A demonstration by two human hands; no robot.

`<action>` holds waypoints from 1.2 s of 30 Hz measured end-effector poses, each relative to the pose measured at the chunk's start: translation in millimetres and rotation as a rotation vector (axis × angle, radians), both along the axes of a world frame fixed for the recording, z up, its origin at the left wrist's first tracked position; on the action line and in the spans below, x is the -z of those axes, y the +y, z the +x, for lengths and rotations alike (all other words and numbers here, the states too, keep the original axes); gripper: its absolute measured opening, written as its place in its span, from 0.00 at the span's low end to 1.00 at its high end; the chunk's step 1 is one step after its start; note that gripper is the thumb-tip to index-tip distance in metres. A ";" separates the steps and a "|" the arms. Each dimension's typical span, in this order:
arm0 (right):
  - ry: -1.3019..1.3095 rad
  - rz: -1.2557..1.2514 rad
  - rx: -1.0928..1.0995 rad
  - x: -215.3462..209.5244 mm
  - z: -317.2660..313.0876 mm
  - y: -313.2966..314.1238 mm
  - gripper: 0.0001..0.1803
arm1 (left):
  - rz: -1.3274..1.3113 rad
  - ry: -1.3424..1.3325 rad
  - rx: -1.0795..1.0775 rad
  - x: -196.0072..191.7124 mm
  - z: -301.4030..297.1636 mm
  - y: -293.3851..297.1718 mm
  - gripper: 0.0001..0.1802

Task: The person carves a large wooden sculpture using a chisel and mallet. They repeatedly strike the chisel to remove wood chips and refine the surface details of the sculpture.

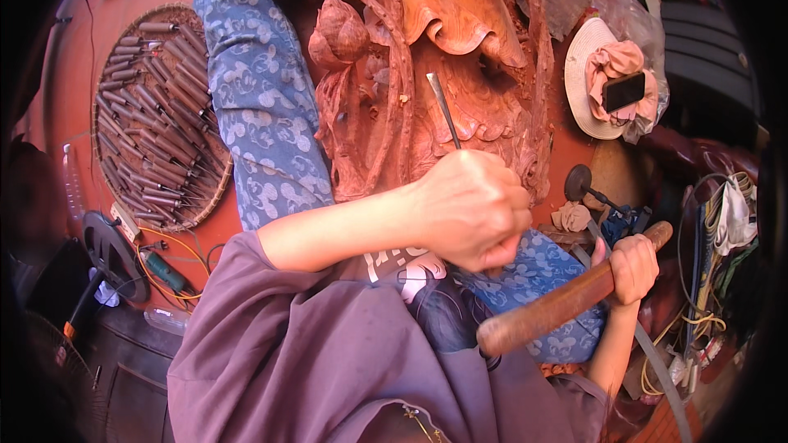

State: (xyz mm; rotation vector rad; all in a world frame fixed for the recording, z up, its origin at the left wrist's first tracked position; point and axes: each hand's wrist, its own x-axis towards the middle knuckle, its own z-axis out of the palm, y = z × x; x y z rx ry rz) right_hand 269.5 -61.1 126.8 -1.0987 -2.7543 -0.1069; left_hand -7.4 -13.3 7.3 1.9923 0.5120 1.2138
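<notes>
My left hand point(480, 209) is closed in a fist round a carving chisel point(446, 111), its handle hidden inside the fingers. The metal blade points up and away over a reddish wood carving point(472, 127). Whether the tip touches the wood, I cannot tell. At the right, my right hand point(632, 271) grips a round wooden mallet point(550, 303) near its narrow end. Its thick end slants down to the left, below my left fist. The carving has a large bud point(338, 33), twisting stems and a smooth, wavy-edged orange part point(455, 0).
Many wooden-handled chisels point(156, 131) fill a round woven basket point(226, 189) on the left. A green power tool point(167, 272) lies below it. At the right are a pale hat point(579, 82), a phone point(624, 92) on cloth, and tangled cords point(698, 324). My patterned trouser legs point(263, 98) flank the carving.
</notes>
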 end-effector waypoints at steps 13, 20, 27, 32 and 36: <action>0.209 -0.117 0.151 -5.2 -13.2 -1.1 0.21 | -0.305 -0.172 0.187 -20.7 21.6 -19.1 0.16; 0.189 -0.128 0.117 -3.6 -16.8 -1.2 0.21 | -0.336 -0.130 0.110 -6.7 17.6 -5.7 0.16; 0.092 -0.108 0.104 1.6 -15.5 -3.5 0.21 | -0.317 -0.095 0.100 -5.9 14.4 -3.7 0.16; 0.120 -0.132 0.099 -1.5 -19.7 -3.3 0.20 | -0.342 -0.155 0.111 -9.9 14.9 -6.9 0.16; 0.129 -0.100 0.094 1.5 -18.1 -0.8 0.20 | -0.362 -0.131 0.138 -9.3 11.8 -2.9 0.16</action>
